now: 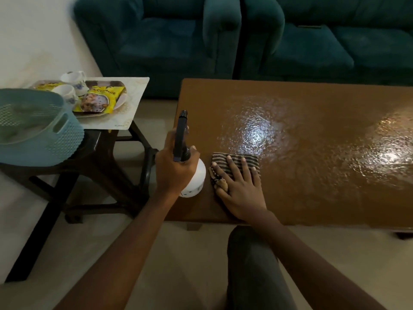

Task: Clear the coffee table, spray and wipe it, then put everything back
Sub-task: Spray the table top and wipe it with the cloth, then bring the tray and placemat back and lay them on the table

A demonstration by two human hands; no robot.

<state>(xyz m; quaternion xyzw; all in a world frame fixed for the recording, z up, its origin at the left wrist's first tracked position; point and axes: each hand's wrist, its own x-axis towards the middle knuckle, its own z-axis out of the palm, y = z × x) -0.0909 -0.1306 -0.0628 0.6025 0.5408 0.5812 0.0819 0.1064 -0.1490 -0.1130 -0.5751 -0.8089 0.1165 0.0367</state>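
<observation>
Left hand [175,173]: fingers [170,142] clamped round the bottle [196,179] at neck and trigger, over the left end of the desk [312,101]. Right hand [240,191]: fingers straight, spread, pressing the cloth [243,158] flat near the front edge. Desk top: I log a wet sheen. Stool [98,157], left of desk: mat [138,95], tray [107,82], cups [74,78], packets [101,101], basket [67,139]. Sofa [167,41] behind.

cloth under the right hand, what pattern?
Striped, dark and tan bands; cloth shows best in the head view.
</observation>
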